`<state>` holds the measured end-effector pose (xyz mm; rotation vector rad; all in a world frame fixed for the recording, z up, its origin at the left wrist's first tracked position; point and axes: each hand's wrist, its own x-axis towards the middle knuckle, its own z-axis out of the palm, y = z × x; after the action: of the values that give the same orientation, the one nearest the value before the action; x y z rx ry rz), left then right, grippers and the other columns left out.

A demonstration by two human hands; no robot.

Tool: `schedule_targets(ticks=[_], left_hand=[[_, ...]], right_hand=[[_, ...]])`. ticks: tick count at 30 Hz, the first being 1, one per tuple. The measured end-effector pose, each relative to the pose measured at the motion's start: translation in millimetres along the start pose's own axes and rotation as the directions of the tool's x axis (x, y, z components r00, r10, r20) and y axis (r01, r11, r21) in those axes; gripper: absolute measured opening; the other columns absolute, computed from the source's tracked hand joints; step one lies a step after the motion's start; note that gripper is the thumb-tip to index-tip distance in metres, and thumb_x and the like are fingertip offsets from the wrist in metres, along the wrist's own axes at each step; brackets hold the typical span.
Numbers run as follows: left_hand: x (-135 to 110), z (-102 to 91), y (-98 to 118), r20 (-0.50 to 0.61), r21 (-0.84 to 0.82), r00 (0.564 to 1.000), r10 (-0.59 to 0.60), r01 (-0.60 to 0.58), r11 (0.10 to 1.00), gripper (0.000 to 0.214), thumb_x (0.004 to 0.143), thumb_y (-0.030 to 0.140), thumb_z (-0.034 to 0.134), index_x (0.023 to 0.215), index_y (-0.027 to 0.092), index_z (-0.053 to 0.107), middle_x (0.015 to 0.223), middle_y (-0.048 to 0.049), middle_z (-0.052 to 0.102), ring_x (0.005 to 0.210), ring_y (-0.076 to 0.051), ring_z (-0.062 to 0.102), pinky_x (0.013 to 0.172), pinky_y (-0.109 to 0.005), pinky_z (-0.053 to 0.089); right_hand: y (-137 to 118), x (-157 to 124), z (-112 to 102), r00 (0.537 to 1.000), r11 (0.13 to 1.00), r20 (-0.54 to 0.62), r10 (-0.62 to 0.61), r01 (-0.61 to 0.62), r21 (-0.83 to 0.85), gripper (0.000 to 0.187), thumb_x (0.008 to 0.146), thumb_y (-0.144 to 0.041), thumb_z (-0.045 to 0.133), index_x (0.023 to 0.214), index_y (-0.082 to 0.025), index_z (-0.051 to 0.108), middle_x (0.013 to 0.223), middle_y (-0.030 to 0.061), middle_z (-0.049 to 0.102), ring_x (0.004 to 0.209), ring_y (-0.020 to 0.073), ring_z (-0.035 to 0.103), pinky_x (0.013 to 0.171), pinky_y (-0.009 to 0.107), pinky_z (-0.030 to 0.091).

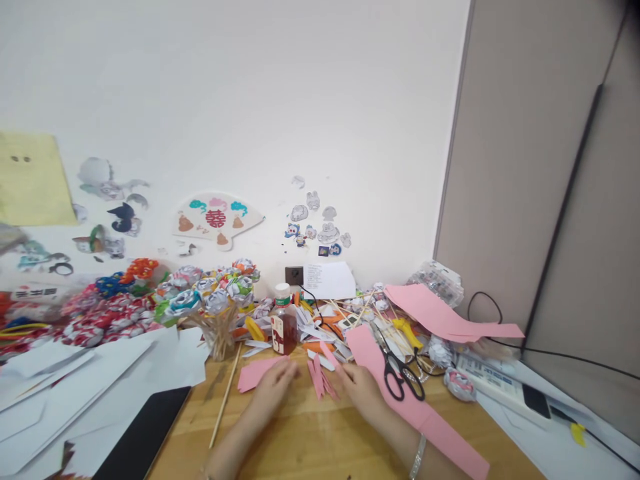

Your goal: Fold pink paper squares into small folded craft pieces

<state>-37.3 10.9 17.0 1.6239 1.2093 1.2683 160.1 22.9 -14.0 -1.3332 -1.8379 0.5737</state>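
Note:
My left hand (pixel 273 387) lies on the wooden table (pixel 310 440) with its fingers stretched flat onto a pink paper piece (pixel 251 375). My right hand (pixel 361 388) rests beside it, its fingertips touching several narrow pink paper strips (pixel 320 379) fanned out between the two hands. A long pink paper sheet (pixel 425 420) runs under and past the right wrist, which wears a silver bracelet. Black-handled scissors (pixel 399 375) lie on that sheet just right of the right hand.
A small brown bottle (pixel 284 328) stands behind the hands. A bunch of paper roses on sticks (pixel 215 300) is at the left, a loose wooden skewer (pixel 226 393) beside it. White sheets (pixel 85 393) and a black tablet (pixel 145 433) lie left; more pink paper (pixel 440 313) right.

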Motion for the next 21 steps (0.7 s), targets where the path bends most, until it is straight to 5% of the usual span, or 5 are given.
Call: schedule_targets(ticks=[3,6,9,15,21], left_hand=[[-12,10.4,0,0.328,0.402,0.907,0.262,-0.385,0.831,0.027,0.076,0.037,0.049,0.095,0.025,0.064,0.117,-0.0072,0.055,0.105,-0.024,0.047,0.092,-0.037,0.034],[-21,19.3,-3,0.535,0.557,0.814,0.228,-0.542,0.629,0.039,0.076,0.027,0.049,0.115,0.031,0.050,0.127,-0.0059,0.047,0.114,-0.026,0.041,0.095,-0.042,0.032],[-22,18.7,-4,0.512,0.631,0.834,0.204,-0.527,0.570,0.036,0.080,0.025,0.044,0.115,0.028,0.050,0.121,-0.0084,0.051,0.107,-0.024,0.048,0.091,-0.039,0.038],[-23,16.5,8,0.462,0.573,0.855,0.233,-0.489,0.658,0.031,0.083,0.021,0.035,0.105,0.024,0.057,0.109,-0.0075,0.058,0.098,-0.020,0.054,0.086,-0.032,0.043],[-12,8.2,0,0.427,0.623,0.864,0.268,-0.496,0.605,0.035,0.079,0.016,0.038,0.110,0.024,0.053,0.125,-0.0079,0.048,0.110,-0.021,0.047,0.093,-0.034,0.037]], right_hand=[[-2,-1,-5,0.999,0.973,0.026,-0.045,0.050,-0.224,0.032,0.082,-0.040,0.038,0.077,-0.019,0.061,0.066,0.0041,0.059,0.059,0.0153,0.050,0.052,0.024,0.026],[-2,-4,-4,0.992,0.945,0.085,-0.091,0.113,-0.308,0.028,0.078,-0.037,0.045,0.099,-0.022,0.056,0.081,0.0046,0.063,0.072,0.0179,0.055,0.057,0.023,0.031],[-1,-6,-1,0.990,0.929,0.103,-0.098,0.128,-0.348,0.025,0.079,-0.030,0.044,0.100,-0.021,0.055,0.084,0.0053,0.063,0.077,0.0186,0.056,0.060,0.023,0.033],[-5,-8,-1,0.961,0.906,0.159,-0.225,0.267,-0.327,0.027,0.075,-0.013,0.043,0.097,-0.021,0.056,0.102,0.0050,0.057,0.091,0.0173,0.052,0.074,0.024,0.036],[-7,-9,-3,0.953,0.915,0.110,-0.283,0.303,-0.266,0.023,0.078,-0.013,0.042,0.097,-0.020,0.055,0.099,0.0054,0.055,0.092,0.0173,0.048,0.077,0.025,0.036]])
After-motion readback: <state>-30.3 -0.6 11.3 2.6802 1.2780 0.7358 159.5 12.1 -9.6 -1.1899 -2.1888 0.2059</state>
